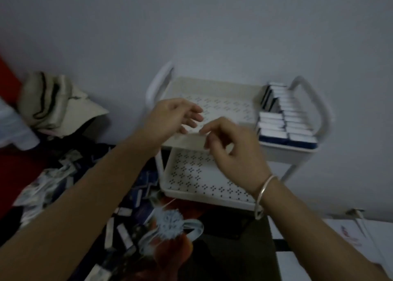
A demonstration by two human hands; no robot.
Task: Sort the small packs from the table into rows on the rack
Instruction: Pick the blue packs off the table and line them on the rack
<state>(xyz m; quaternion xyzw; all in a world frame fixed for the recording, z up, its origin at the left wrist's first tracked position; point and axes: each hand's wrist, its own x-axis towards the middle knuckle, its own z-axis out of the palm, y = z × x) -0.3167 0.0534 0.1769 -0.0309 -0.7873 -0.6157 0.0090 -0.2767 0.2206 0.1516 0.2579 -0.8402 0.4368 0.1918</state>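
Small packs (125,236) lie scattered on the table (225,259) at left, probably light, stiff boxes best pinched by their long edges, while the left hand (174,117) hovers loosely spread and the right hand (231,146) curls, its grip unclear, over the rack (212,83) beside the filled rows (287,121).

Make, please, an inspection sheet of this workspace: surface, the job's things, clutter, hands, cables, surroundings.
Surface: dark table, partly patterned.
Job's things: white two-tier rack; packs in rows at the right end of its upper tray; loose packs scattered on the table, left.
Clutter: beige cap; blue pompom; papers.
Hands: left hand relaxed, empty, over the upper tray; right hand curled beside it, blur hides any pinch; bracelet on its wrist.
Cables: nothing seen.
Surroundings: grey wall behind.
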